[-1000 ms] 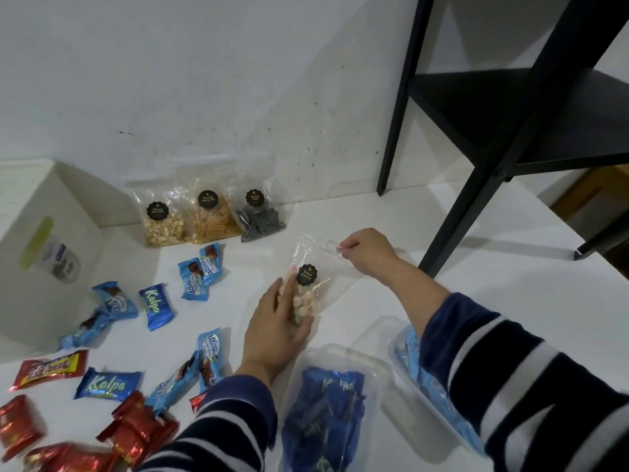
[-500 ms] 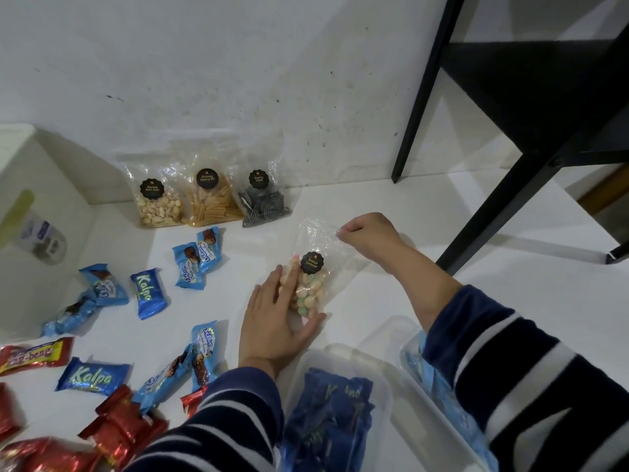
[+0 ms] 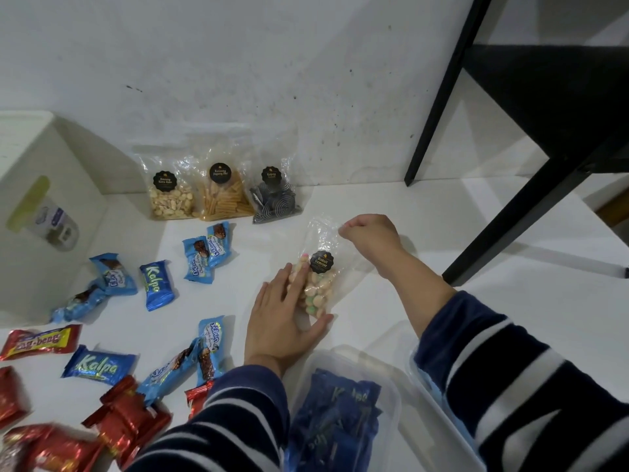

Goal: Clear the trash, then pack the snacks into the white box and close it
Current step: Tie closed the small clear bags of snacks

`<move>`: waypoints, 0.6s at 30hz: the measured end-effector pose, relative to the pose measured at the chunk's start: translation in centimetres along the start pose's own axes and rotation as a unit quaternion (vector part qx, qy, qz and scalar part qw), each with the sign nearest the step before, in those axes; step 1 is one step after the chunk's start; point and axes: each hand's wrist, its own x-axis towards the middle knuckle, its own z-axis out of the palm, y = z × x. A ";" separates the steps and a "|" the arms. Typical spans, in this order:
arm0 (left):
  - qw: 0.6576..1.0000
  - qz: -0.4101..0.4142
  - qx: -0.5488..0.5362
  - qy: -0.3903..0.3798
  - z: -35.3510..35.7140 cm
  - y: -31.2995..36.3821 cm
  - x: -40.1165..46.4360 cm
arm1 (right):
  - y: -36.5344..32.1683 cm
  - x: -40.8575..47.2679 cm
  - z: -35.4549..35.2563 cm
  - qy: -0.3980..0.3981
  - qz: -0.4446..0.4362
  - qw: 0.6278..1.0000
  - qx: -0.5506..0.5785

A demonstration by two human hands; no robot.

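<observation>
A clear bag of small pastel biscuits with a black round label lies on the white floor in the middle. My left hand cups its lower left side, thumb under the bottom end. My right hand pinches the bag's clear top edge. Near the bottom edge stands the translucent white box, holding dark blue packets. Three more clear snack bags lean against the wall. Blue wrapped snacks and red ones lie scattered at the left.
A white bin with a see-through window stands at the far left. A black metal shelf frame rises at the right, its legs on the floor. A clear lid with light blue packets lies under my right sleeve.
The biscuit bag has been laid flatter and shifted slightly toward my left hand. My right hand keeps its pinch on the top edge. The view has tilted down a little.
</observation>
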 end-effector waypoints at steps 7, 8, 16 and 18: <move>1.000 0.002 0.006 0.004 0.2 -0.1 0.0 | -0.2 0.1 -0.1 -0.032 -0.013 0.999 -0.004; 1.000 0.001 0.007 0.005 0.2 -0.1 0.0 | -0.5 0.1 -0.1 -0.039 -0.018 0.999 -0.010; 1.000 0.000 0.006 0.008 0.1 0.0 0.0 | -1.2 0.9 0.2 -0.018 -0.030 0.996 -0.078; 1.000 0.000 0.009 0.007 0.2 0.0 0.0 | -1.4 1.2 0.4 -0.026 -0.028 0.994 -0.105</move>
